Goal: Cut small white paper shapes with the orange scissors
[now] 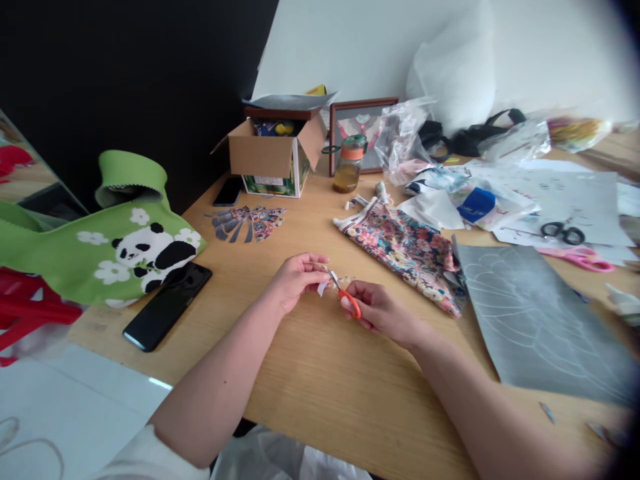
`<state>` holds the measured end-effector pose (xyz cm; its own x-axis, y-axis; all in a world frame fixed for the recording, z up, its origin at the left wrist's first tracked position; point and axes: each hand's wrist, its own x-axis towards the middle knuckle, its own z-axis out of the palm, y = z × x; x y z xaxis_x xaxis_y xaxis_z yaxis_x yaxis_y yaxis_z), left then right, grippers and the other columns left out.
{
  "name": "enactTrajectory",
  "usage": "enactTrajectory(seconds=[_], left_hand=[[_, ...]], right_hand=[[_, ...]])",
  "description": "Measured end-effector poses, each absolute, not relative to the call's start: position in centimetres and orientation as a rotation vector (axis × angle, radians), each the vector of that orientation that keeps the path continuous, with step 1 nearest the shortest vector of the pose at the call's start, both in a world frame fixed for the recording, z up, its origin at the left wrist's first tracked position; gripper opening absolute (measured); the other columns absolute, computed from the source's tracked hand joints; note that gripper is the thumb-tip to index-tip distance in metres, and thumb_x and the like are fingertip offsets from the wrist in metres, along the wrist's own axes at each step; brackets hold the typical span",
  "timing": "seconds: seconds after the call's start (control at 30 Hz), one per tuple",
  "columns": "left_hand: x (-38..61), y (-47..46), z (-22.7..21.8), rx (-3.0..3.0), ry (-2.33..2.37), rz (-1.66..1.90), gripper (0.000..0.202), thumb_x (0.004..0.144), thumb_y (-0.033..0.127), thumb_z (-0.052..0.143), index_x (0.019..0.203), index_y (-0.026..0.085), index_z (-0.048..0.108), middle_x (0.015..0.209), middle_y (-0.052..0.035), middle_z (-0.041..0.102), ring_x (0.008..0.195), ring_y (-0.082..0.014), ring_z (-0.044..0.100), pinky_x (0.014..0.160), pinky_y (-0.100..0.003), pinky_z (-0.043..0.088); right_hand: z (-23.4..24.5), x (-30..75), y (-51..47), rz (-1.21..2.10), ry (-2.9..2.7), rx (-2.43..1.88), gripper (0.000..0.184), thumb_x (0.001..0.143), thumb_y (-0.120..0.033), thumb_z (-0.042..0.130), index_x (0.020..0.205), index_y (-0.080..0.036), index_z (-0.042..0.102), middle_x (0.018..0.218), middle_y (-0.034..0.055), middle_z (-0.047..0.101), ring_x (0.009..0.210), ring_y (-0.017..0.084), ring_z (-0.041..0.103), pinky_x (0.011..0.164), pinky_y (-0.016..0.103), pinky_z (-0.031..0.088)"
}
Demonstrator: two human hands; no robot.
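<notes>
My right hand (373, 305) grips a pair of small orange-handled scissors (351, 303), with the blades pointing up and left toward my other hand. Pinched in my left hand (303, 280) is a small white piece (323, 288), paper or fabric, right at the blades; its exact shape is too small to tell. Bits of patterned material show just behind the scissors. To the right lies a folded floral fabric (410, 250). Farther back on the left, several cut floral and grey strips (247, 223) are spread out like a fan.
Left on the wooden table (300, 373) are a black phone (167, 307) and a green panda bag (125, 247). A cardboard box (263, 157), bottle (349, 167) and picture frame stand behind. Grey patterned sheet (535, 320), black scissors (563, 232) and pink scissors (585, 259) lie right.
</notes>
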<state>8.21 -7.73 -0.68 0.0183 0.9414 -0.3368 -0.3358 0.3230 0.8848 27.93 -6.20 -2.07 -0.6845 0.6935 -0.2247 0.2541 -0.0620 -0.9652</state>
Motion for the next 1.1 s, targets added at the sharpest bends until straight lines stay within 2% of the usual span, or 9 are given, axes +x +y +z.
enactTrajectory(seconds=[0.53,0.93,1.1], left_hand=[[8.06,-7.71,-0.75,0.71,1.143,1.13,0.038,0.062,0.006,0.075,0.098,0.009,0.064,0.076,-0.0037,0.068,0.062,-0.0116,0.063,0.059,-0.025,0.049],[8.09,-7.86,-0.64,0.725,1.146,1.111,0.038,0.062,0.006,0.076,0.097,0.01,0.064,0.075,-0.0032,0.068,0.063,-0.0116,0.064,0.061,-0.025,0.049],[8.08,-7.88,-0.69,0.735,1.145,1.106,0.038,0.062,0.006,0.075,0.098,0.01,0.065,0.076,-0.0039,0.068,0.063,-0.0121,0.064,0.061,-0.026,0.049]], right_hand=[[-1.95,27.78,-6.13,1.802,-1.868,-1.057,0.056,0.074,-0.073,0.066,0.073,-0.018,0.053,0.064,-0.003,0.049,0.045,0.006,0.035,0.039,0.021,0.024],[-2.08,28.29,-6.11,1.879,-1.882,-0.964,0.049,0.081,-0.066,0.064,0.076,-0.017,0.055,0.067,-0.0023,0.052,0.048,0.006,0.039,0.04,0.02,0.027],[-1.95,28.22,-6.18,1.882,-1.872,-0.964,0.05,0.081,-0.066,0.065,0.075,-0.018,0.055,0.067,-0.0023,0.051,0.048,0.006,0.038,0.039,0.02,0.026]])
